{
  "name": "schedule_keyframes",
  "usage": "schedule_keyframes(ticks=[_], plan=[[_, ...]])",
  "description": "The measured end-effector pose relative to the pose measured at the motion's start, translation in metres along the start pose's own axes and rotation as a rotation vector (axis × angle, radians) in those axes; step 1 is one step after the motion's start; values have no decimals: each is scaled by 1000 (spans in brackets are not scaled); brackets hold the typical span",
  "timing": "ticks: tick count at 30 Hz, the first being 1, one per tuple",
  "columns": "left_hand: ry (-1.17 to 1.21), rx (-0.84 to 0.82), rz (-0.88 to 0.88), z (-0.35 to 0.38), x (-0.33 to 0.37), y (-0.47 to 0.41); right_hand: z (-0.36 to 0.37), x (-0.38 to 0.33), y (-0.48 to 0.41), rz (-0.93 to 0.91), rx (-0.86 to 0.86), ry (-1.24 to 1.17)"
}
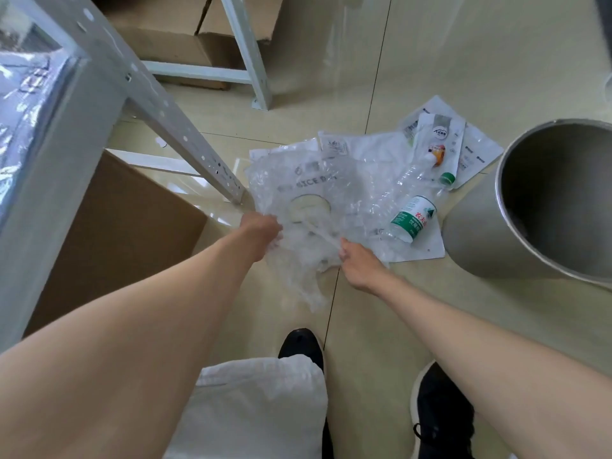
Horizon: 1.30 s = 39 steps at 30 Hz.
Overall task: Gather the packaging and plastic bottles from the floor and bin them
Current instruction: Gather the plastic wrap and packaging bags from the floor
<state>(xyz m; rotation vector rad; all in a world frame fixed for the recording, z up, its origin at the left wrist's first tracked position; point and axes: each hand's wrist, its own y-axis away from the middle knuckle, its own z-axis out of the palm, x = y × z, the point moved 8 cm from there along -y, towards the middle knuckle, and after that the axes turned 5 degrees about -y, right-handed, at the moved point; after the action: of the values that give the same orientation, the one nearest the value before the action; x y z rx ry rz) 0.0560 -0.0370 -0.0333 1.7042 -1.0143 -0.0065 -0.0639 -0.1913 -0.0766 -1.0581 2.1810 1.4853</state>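
Observation:
A crumpled clear plastic bag (308, 193) with grey print lies on the floor in the middle of the view. My left hand (260, 230) grips its near left edge. At the bag's near right edge my right hand (356, 260) pinches the plastic. Just right of the bag lies a clear bottle with a green and white label (412, 217) on its side. Beyond it are a smaller bottle with an orange label (437, 154) and flat white packets (477, 150). A round metal bin (556, 200) stands open at the right.
A white metal shelf frame (185, 134) slants down to the floor left of the bag. A brown cardboard box (126, 226) sits under it, with more boxes (178, 31) at the back. My black shoes (440, 419) are at the bottom.

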Motion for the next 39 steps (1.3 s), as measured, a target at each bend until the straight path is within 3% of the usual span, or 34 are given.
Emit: schedule_keyframes(ticks=[7,12,15,17,19,22,25,28,30,32,35,39], plan=[[247,38,-47,-10,9,54,-59,-49,46,-83,209,-203],[529,-117,-13,9,27,98,-28,-101,76,-227,-22,-143],[497,-185,-60,17,30,118,-5,-120,90,-279,-163,-15],[452,-96,-57,10,25,122,5,-124,96,-277,-248,59],[485,103,-91,-7,13,109,15,-123,99,-264,-367,94],[558,353,-128,-46,-5,103,25,-111,93,-175,-482,-144],[481,576,-235,-83,-24,111,11,-72,58,-63,-230,-410],[442,671,-184,-97,-28,116,-7,-17,20,17,106,-253],[424,734,-106,-94,-27,122,-10,10,-3,67,208,-141],[430,752,-52,-84,-28,118,-2,21,-27,61,163,-12],[418,728,28,-68,-27,106,32,21,-57,11,-64,184],[376,734,118,-50,-22,99,51,22,-79,14,27,220]])
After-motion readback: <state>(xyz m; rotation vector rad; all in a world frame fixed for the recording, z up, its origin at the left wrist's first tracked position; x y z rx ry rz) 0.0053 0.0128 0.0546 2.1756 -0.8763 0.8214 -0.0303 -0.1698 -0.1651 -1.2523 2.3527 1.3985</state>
